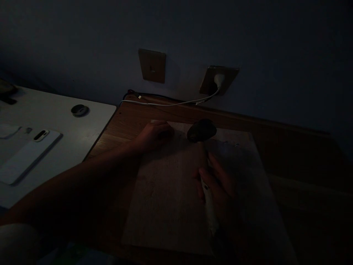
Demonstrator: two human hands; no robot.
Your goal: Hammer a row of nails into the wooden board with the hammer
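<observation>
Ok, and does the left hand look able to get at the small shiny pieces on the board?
Probably yes, but not straight: the mallet in the right hand has its dark head between the left hand and the shiny pieces.

Before me, a pale, flat rectangular board [168, 198] lies on a brown wooden table [121, 123]. Left of that is a white, flat tabletop [71, 147]. On it, a white rectangular phone [30, 158] lies nearer, left of a dark round dish [79, 110]. A thin white cable [171, 105] follows the wooden table's far edge.
</observation>
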